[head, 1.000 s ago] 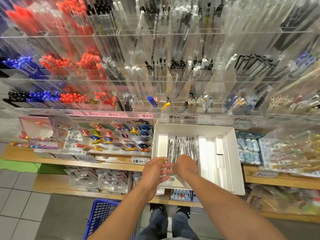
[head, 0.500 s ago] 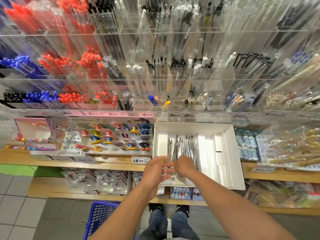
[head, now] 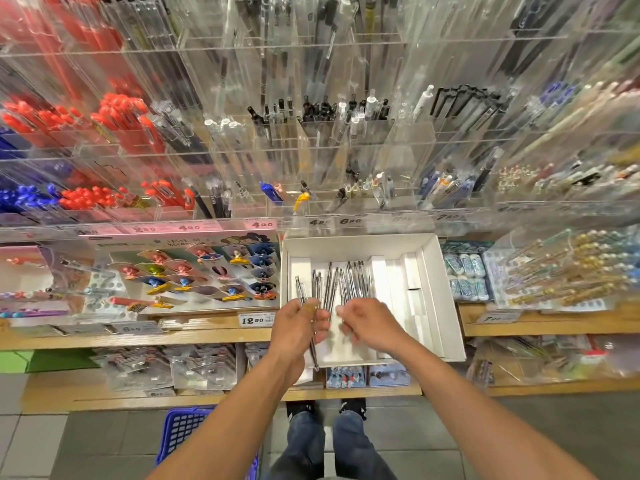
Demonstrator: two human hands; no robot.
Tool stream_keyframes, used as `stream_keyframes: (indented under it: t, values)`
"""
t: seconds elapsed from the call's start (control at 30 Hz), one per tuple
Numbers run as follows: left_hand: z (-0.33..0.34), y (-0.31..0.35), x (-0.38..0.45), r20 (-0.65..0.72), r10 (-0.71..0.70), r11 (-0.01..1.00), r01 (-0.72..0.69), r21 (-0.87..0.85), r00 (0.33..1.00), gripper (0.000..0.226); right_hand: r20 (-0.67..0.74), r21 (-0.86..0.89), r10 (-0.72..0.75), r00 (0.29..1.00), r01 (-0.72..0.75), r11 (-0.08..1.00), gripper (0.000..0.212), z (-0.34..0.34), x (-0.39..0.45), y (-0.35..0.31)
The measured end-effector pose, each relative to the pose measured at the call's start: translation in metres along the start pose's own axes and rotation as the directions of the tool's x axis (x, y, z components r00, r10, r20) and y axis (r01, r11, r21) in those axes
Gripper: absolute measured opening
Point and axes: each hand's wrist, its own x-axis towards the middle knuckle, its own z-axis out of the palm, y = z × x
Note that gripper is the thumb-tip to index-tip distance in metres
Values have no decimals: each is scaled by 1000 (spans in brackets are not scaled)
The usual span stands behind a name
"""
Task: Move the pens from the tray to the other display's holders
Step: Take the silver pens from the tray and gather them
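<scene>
A white cardboard tray (head: 440, 292) stands on the wooden shelf and holds several clear silver pens (head: 349, 282) lying lengthwise. My left hand (head: 298, 327) grips a small bunch of these pens at the tray's near left; their tips stick out below my palm. My right hand (head: 367, 323) is over the near ends of the pens in the tray, fingers curled onto them; blur hides whether it holds any. Above, tiers of clear acrylic holders (head: 346, 133) carry upright pens.
A card display of novelty pens (head: 194, 275) lies left of the tray, and packs of clips (head: 465, 275) lie right. Price tags line the shelf edges. A blue basket (head: 187, 434) sits on the floor by my feet.
My left hand has lifted a little with pens in its grip, and my right hand has shifted slightly right over the tray. The camera has tilted a bit downward.
</scene>
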Motion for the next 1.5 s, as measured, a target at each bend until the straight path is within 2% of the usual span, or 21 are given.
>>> stream_keyframes:
  t: [0.07, 0.17, 0.23, 0.3, 0.53, 0.67, 0.77, 0.83, 0.93, 1.0, 1.03, 1.13, 1.2, 1.27, 1.33, 1.43, 1.5]
  values:
    - [-2, -1, 2, -13, -19, 1000, 18, -22, 1000, 17, -162, -188, 87, 983, -118, 975, 32, 6, 26, 14]
    - [-5, -2, 4, -13, -47, 997, 47, -54, 999, 17, -188, -388, 205, 961, -264, 883, 31, 28, 50, 22]
    - [-7, -4, 5, -18, -56, 996, 54, -64, 998, 16, -203, -489, 211, 956, -285, 825, 31, 39, 58, 21]
    - [-8, -4, 6, -14, -59, 995, 57, -81, 998, 15, -213, -519, 210, 954, -293, 803, 29, 44, 62, 18]
    - [-6, -7, 10, 3, -58, 994, 58, -92, 998, 14, -204, -321, 268, 942, -323, 890, 25, 42, 57, 22]
    - [-2, -6, 11, 1, -79, 993, 79, -92, 997, 16, -116, -212, 178, 977, -200, 957, 16, 25, 44, 13]
    - [-1, -2, 14, 22, -116, 981, 118, -152, 993, 15, -88, -13, 99, 991, -101, 995, 20, 14, 25, 0]
    - [-1, 1, 14, 29, -119, 981, 122, -149, 992, 17, -25, 114, 63, 998, -60, 992, 12, 10, 10, -9]
    - [2, 7, 12, 54, -83, 984, 91, -156, 995, 41, 48, 278, -5, 999, -9, 961, 17, 10, -8, -18]
    - [3, 8, 13, 92, -81, 980, 96, -175, 992, 65, 45, 294, -49, 998, 34, 955, 22, 12, -15, -21]
    - [3, 8, 14, 109, -86, 976, 105, -189, 990, 66, 48, 294, -67, 997, 50, 954, 21, 13, -17, -22]
    - [-1, 5, 18, 129, -81, 970, 108, -218, 988, 19, 107, 332, -90, 990, 49, 942, 16, 11, -15, -17]
    - [-6, 0, 24, 102, -98, 972, 117, -206, 990, 10, 69, 240, -24, 997, 7, 971, 16, 6, -4, -7]
    - [-8, -2, 25, 86, -104, 972, 120, -204, 991, 11, -122, 19, 72, 990, -70, 997, 23, 5, 13, 9]
    - [-8, -2, 24, 83, -117, 969, 132, -207, 990, 14, -229, -175, 123, 966, -165, 971, 23, 9, 30, 22]
    - [-8, -3, 23, 77, -137, 966, 150, -211, 988, 15, -208, -453, 179, 962, -256, 854, 21, 24, 44, 30]
    - [-8, -3, 21, 80, -134, 966, 148, -210, 988, 13, -212, -562, 181, 960, -271, 782, 28, 32, 50, 31]
